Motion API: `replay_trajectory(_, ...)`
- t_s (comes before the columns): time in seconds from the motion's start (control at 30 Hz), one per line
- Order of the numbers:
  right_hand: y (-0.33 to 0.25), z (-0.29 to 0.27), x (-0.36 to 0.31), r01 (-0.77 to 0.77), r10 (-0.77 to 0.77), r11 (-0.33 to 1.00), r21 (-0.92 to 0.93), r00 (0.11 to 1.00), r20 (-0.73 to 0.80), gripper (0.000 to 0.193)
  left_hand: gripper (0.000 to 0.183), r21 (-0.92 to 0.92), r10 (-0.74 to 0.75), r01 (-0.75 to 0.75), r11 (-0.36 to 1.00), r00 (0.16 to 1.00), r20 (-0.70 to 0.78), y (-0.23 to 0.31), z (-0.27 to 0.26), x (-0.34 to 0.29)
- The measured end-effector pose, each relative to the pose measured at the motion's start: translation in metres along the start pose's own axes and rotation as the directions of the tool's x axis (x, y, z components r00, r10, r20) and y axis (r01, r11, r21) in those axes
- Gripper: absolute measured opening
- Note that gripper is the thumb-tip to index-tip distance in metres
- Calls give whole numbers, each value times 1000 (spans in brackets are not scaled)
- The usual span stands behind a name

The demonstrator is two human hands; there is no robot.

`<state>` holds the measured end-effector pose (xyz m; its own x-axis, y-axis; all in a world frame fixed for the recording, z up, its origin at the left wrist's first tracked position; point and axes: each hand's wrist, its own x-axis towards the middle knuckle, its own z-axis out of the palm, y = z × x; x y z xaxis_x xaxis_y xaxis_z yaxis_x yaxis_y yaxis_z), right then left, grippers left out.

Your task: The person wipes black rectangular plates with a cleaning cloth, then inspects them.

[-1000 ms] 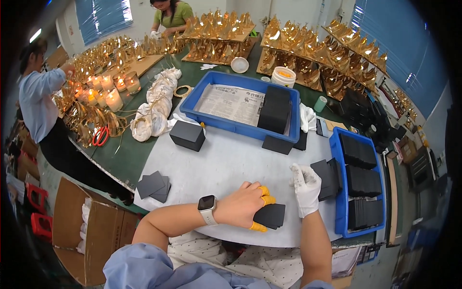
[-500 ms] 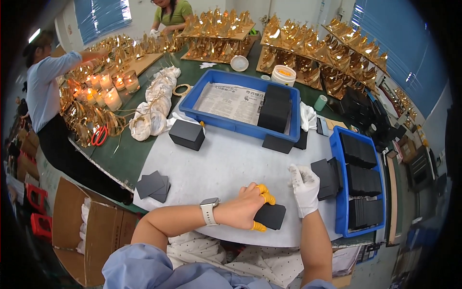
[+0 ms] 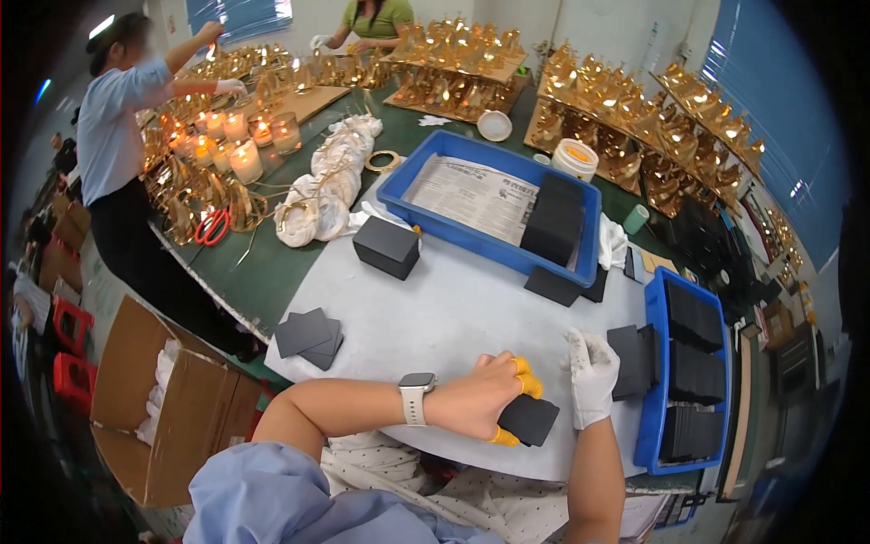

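Observation:
My left hand (image 3: pixel 480 395), with yellow finger covers on some fingers and a pale-strapped watch on the wrist, grips a small stack of black rectangular plates (image 3: pixel 530 420) above the white-covered table. Just right of it, my right hand (image 3: pixel 594 381) wears a white glove with dark smudges. Its fingers are curled together upright; whatever may lie in them is hidden. Beside the glove, more black plates (image 3: pixel 625 363) lean near the blue tray. Several loose black plates (image 3: pixel 310 335) lie fanned out at the left, and a neat black stack (image 3: pixel 386 247) stands farther back.
A blue tray (image 3: pixel 652 399) at the right holds rows of black plates. A larger blue tray (image 3: pixel 453 228), lined with newspaper, sits at the back. Red scissors (image 3: pixel 213 228), lit candles (image 3: pixel 245 161) and gold ornaments (image 3: pixel 453 54) fill the green table. Two co-workers stand beyond; a cardboard box (image 3: pixel 172 399) is lower left.
The whole view has swung, so the scene sits farther right. The co-worker at the left has raised an arm. My left hand still holds the plates; my right fingers stay curled.

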<state>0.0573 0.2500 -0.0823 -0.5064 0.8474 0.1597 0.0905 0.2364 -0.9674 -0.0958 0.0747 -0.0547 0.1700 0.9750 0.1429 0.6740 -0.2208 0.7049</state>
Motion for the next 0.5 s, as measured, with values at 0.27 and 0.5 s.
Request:
replay_trajectory(0.27,7,-1,1,39,-38,999,-30,999,14,17,62,-27,34,-35,999,999,-41,-3,4,-4)
replay_trajectory(0.5,11,3,3,27,-26,999,-26,999,26,17,62,-50,116,-122,991,988,-102,-10,9,-8)
